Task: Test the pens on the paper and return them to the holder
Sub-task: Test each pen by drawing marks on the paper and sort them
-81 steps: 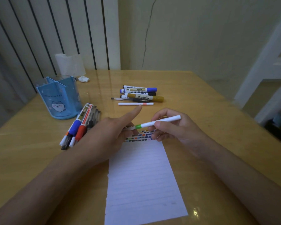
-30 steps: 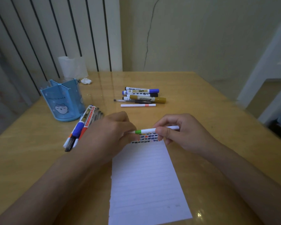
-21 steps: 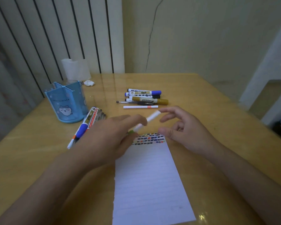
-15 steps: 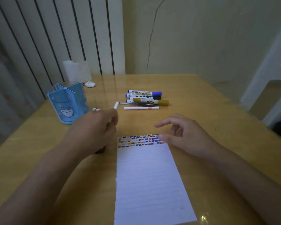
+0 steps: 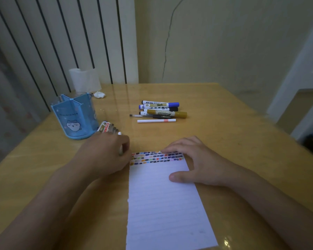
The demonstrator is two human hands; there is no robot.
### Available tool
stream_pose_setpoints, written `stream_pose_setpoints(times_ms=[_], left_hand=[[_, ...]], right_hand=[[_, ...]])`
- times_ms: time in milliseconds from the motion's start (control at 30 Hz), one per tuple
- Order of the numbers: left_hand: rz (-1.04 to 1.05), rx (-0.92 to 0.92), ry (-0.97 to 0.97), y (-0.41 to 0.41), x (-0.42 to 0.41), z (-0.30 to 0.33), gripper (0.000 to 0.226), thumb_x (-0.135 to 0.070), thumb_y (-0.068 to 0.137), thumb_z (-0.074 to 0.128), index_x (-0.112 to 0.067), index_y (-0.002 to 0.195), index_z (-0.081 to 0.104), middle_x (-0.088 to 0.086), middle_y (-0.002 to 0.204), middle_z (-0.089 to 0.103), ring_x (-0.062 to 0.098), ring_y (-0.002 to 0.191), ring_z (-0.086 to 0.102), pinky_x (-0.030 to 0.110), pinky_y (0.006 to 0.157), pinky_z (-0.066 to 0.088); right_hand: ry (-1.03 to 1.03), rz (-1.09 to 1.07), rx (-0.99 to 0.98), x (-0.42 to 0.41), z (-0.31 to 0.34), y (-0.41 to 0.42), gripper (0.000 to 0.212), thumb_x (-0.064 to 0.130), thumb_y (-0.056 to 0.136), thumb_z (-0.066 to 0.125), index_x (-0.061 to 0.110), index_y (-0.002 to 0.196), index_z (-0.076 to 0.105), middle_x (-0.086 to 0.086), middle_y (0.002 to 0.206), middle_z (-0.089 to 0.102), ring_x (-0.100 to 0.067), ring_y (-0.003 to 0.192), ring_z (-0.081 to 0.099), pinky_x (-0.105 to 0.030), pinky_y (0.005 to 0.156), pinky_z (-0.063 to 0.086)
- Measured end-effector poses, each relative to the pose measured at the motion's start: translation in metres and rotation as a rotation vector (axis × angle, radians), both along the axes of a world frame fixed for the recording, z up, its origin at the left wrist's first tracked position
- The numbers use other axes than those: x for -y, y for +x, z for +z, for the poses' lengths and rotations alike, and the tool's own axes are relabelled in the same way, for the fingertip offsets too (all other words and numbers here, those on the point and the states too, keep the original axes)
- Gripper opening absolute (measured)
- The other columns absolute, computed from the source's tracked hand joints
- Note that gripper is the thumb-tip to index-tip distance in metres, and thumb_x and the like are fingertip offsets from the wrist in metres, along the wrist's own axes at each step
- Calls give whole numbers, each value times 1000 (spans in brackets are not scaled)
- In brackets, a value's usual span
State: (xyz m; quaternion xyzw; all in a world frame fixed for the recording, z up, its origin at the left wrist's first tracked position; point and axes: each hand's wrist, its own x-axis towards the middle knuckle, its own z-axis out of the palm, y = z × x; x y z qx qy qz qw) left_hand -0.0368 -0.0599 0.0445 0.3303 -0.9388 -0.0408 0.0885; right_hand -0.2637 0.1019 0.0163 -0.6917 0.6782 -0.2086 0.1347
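The left hand (image 5: 105,156) has its grip closed round a thin white pen (image 5: 120,141); the right hand (image 5: 193,163) lies open on the white lined paper (image 5: 163,204). The blue plastic pen holder (image 5: 74,118), with divided compartments, shows no pens inside.

A room in a home: a cracked wall (image 5: 165,51), a wooden worktop (image 5: 224,123), and a cute blue pen holder (image 5: 74,118).

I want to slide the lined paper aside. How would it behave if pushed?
The lined paper is a thin single sheet, so it would probably buckle. The glossy table suggests easy sliding, though the right hand pins it.
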Motion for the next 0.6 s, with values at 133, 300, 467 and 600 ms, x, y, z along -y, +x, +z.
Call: stream_pose_setpoints(times_ms=[133,300,467,600], left_hand=[[-30,-8,-21,0,0,1,12,-39,90,57,-31,83,61,-12,70,65,10,75,62,33,70,54],[-120,-63,-115,-4,1,-4,28,-61,88,48,-36,95,60,-11,93,54,11,93,46,30,80,35],[-201,122,-35,-7,-7,-3,86,-97,62,20,-48,128,48,-20,111,41,4,109,30,29,98,26],[-190,174,-42,-11,-10,-4,89,-96,62,36,-47,136,43,-20,120,42,5,113,29,27,96,20]], right_hand=[[3,-7,-9,1,1,0,64,53,78,79,47,136,52,32,131,47,3,128,30,0,98,21],[-8,-14,-15,1,0,-1,63,52,80,78,47,136,52,30,132,48,1,130,31,-14,105,27],[-20,-40,-24,1,-2,-4,60,58,81,73,47,136,52,29,133,49,1,129,31,-17,106,28],[-71,-121,1,3,1,-6,51,53,87,69,45,134,54,26,131,51,1,126,33,-7,101,25]])
